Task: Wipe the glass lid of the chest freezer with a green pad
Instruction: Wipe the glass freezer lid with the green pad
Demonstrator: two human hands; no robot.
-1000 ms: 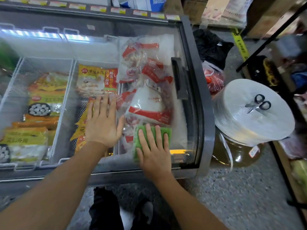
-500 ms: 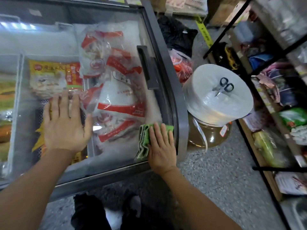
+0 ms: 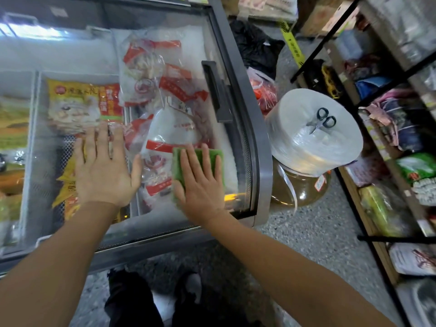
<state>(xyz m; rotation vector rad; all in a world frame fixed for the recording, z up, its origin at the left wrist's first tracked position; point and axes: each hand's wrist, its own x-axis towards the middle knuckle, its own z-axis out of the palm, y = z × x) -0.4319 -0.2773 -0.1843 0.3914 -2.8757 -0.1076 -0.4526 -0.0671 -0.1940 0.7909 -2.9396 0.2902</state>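
We are in the middle of the wipe. Our right hand (image 3: 200, 182) lies flat, fingers spread, pressing the green pad (image 3: 218, 155) onto the glass lid (image 3: 219, 55) at its near right part; nothing is pinched, the palm and fingers simply hold the pad down, and most of it is hidden under the hand. Our left hand (image 3: 103, 166) lies open and flat on the glass just to the left, holding nothing, and looks to be bracing us.

How much glass is already clean we cannot tell: there are no clear streaks or wet marks, only reflections and the frozen food bags (image 3: 162, 90) showing through. We judge that the far stretch of the lid and the whole left side remain to be done.

The pad sits near two edges. To its right, close by, runs the grey curved frame (image 3: 257, 128), and towards us is the front rail (image 3: 151, 239). Up and slightly right of the pad the black handle (image 3: 217, 90) stands proud of the glass, so a straight push away from us would likely bump it. The open room is straight ahead on the handle's left, and leftwards, though our left hand blocks that way. Beyond the frame a big roll of plastic bags (image 3: 313, 133) with scissors (image 3: 323, 119) on top stands near, so an overshoot to the right has little room.
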